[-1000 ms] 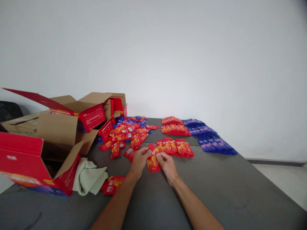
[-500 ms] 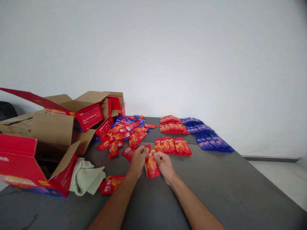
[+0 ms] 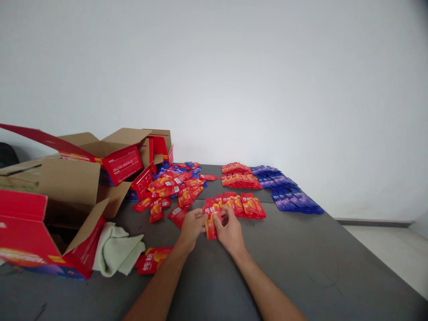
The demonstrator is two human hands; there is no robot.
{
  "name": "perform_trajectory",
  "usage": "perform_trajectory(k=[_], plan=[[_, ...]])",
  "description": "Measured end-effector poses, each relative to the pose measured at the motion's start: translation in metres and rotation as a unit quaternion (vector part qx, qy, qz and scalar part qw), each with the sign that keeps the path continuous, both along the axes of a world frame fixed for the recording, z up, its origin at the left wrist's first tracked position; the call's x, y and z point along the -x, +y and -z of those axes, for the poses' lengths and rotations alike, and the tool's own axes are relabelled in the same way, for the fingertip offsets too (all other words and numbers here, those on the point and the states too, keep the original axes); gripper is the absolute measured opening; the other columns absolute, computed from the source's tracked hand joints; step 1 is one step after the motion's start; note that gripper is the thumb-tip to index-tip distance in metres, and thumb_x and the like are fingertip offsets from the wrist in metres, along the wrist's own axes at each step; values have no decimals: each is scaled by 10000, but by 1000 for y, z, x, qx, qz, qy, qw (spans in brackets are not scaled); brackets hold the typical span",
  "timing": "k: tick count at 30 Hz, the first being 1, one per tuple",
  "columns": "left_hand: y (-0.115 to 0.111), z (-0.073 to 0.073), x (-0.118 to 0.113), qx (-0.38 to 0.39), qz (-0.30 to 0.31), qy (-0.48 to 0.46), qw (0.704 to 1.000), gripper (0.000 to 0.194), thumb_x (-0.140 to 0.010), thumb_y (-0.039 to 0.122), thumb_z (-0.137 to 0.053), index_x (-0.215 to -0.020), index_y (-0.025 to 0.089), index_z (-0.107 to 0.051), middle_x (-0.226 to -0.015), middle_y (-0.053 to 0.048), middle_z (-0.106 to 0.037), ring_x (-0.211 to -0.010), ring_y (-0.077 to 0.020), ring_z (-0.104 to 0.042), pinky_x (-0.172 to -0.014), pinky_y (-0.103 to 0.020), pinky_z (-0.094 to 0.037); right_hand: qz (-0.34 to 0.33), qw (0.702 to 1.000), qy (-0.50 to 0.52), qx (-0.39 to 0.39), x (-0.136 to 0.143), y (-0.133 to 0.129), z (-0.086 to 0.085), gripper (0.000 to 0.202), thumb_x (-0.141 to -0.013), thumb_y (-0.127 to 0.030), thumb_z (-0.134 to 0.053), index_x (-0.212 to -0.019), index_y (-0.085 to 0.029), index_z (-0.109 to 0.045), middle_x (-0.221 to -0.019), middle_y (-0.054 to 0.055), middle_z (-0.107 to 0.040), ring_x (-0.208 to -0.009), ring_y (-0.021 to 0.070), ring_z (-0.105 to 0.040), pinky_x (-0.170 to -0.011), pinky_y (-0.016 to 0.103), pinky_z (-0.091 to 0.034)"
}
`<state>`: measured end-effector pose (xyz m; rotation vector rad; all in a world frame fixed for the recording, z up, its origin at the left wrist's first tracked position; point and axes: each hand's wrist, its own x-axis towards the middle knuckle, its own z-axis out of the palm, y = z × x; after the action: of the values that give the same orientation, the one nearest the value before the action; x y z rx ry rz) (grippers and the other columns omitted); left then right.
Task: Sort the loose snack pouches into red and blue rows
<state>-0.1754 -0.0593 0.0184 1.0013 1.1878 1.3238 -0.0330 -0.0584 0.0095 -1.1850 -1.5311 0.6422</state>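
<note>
A red pouch with orange fruit print (image 3: 210, 223) is between my hands, just in front of a row of overlapping red pouches (image 3: 249, 206). My right hand (image 3: 230, 229) pinches its right side, thumb on the front. On its left edge rest the fingers of my left hand (image 3: 192, 226), closed around that side. Left of my hands lies a loose heap of red and blue pouches (image 3: 167, 185), with one red pouch back side up (image 3: 178, 216) near my left hand.
Open red cartons (image 3: 83, 249) stand on the left, beside a pale green cloth (image 3: 117, 249) and a red pouch (image 3: 154, 260). Further back are stacked red pouches (image 3: 240, 180); blue pouch rows (image 3: 296, 200) lie on the right of the dark table (image 3: 301, 263).
The held pouch has moved up and slightly forward, closer to the red row. My right hand now grips it across its right side, and my left thumb has come off its front.
</note>
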Motion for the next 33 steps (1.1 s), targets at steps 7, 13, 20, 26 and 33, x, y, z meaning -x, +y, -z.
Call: perform_trajectory(k=[7, 13, 20, 26, 33], plan=[[9, 7, 9, -17, -79, -36, 996, 315, -711, 352, -724, -917, 135, -624, -856, -74, -714, -697, -175, -690, -627, -289, -569, 13, 970, -226, -86, 16, -24, 8, 640, -741, -265, -675, -1351, -181, -498, -1360, 155, -479, -1213, 330, -443, -1021, 473, -402], [10, 8, 5, -29, -38, -57, 997, 354, -757, 381, -699, -999, 126, -652, -908, -85, -726, -788, -189, -703, -720, -310, -581, 53, 960, -252, -108, 12, -18, 9, 548, -783, -257, -660, -1312, -175, -546, -1296, 147, -528, -1155, 316, -464, -1001, 466, -410], [4, -1, -11, 3, 5, -89, 996, 499, -796, 312, -705, -1231, 107, -572, -1125, -168, -696, -910, -221, -707, -821, -360, -580, 146, 935, -280, -161, -12, 9, 11, 452, -862, -340, -595, -1265, -136, -585, -1324, 175, -519, -1160, 319, -434, -976, 476, -367], [8, 7, -8, -2, 6, -8, 1000, 496, -847, 291, -622, -1291, 92, -527, -1197, -197, -662, -1022, -248, -684, -907, -406, -548, 259, 913, -296, -110, -48, 39, 15, 451, -875, -423, -566, -1228, -150, -629, -1331, 167, -531, -1144, 351, -405, -938, 501, -333], [9, 21, -10, -175, 15, 314, 933, 448, -851, 226, -511, -1290, 194, -593, -1369, -66, -572, -1309, -186, -483, -1151, -348, -319, 292, 898, -326, -44, -63, 46, 21, 415, -883, -442, -551, -1219, -216, -643, -1346, 146, -526, -1208, 349, -386, -950, 497, -293]])
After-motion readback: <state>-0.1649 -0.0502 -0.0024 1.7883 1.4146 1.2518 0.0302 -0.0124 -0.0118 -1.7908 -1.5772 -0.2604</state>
